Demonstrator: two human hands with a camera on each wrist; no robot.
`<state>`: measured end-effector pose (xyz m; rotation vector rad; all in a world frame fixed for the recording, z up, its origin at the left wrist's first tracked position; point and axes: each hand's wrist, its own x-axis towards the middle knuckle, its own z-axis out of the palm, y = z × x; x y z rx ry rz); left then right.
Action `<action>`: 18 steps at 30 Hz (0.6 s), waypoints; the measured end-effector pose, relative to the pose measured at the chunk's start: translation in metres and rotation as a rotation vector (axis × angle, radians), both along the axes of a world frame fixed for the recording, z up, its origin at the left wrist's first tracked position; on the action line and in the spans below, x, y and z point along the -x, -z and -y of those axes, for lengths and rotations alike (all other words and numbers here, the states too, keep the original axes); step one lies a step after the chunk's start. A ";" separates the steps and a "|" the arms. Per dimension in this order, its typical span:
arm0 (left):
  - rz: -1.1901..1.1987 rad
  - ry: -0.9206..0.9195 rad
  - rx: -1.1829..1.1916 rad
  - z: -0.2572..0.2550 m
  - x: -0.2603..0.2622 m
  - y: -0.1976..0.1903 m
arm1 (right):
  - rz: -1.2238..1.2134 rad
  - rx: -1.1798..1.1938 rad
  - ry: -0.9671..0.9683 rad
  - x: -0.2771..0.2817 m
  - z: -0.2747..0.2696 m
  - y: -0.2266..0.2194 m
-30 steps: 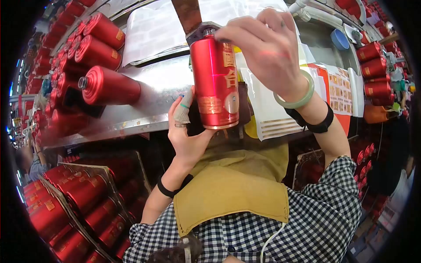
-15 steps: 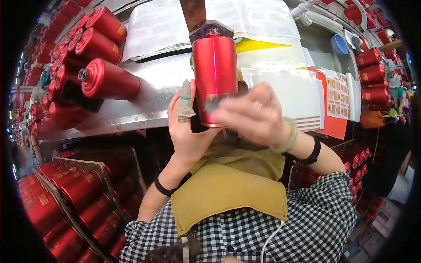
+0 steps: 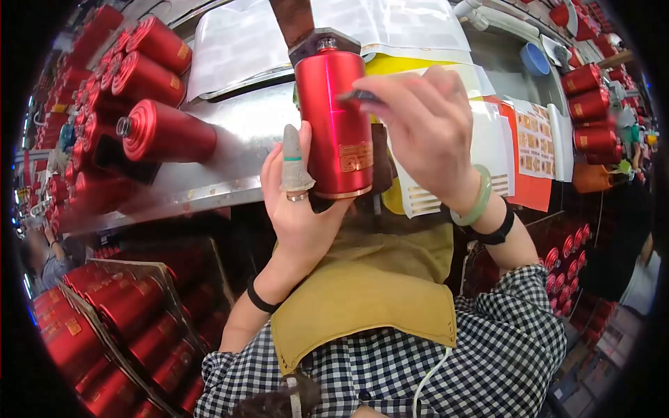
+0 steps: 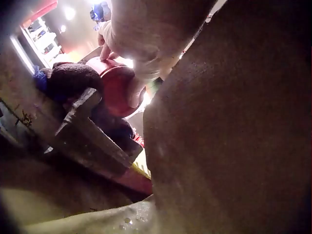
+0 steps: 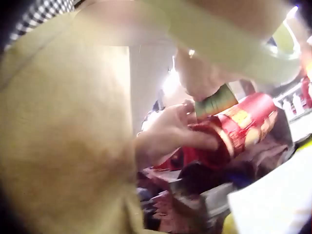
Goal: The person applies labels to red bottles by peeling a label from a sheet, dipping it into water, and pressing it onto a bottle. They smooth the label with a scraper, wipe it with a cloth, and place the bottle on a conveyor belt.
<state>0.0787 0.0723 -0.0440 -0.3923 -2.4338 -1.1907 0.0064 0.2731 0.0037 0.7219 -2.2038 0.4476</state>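
In the head view a red bottle (image 3: 327,125) lies in a stand, its metal-topped neck at the far end against a dark bracket (image 3: 324,43). A small gold label (image 3: 356,157) shows near its base. My left hand (image 3: 296,216) holds the base end, thumb across the bottom and fingers along the left side; one finger wears a grey cloth cover (image 3: 293,164). My right hand (image 3: 428,132) pinches a small dark flat piece (image 3: 359,96) over the bottle's right side. That flat piece (image 5: 217,105) looks green in the right wrist view.
Several red bottles (image 3: 167,136) stand or lie at the left of the metal table (image 3: 244,132). White printed sheets (image 3: 481,153) and an orange-red sheet (image 3: 529,187) lie at the right, near a blue bowl (image 3: 534,60). Racks of bottles (image 3: 104,334) are below left.
The bottle has turned, so its large gold characters no longer show. My right hand went from the neck down to the base end, then back up to mid-bottle.
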 end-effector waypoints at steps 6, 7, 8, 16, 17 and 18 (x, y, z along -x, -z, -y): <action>0.149 0.067 -0.215 0.004 0.004 0.007 | 0.113 0.065 -0.464 -0.062 0.018 0.016; 0.306 0.104 -0.503 0.000 0.005 0.005 | 0.225 0.084 -0.498 -0.071 0.020 0.008; 0.231 0.115 -0.416 -0.004 0.008 0.009 | 0.350 0.176 -0.454 -0.070 0.011 0.004; -0.045 0.123 0.095 -0.001 0.006 -0.010 | 0.817 0.693 -0.118 -0.085 -0.046 -0.004; -0.040 0.126 0.095 -0.003 0.006 -0.009 | 0.822 0.626 -0.098 -0.091 -0.047 -0.005; -0.067 0.156 0.145 -0.005 0.011 -0.007 | 0.964 0.577 -0.079 -0.095 -0.050 -0.003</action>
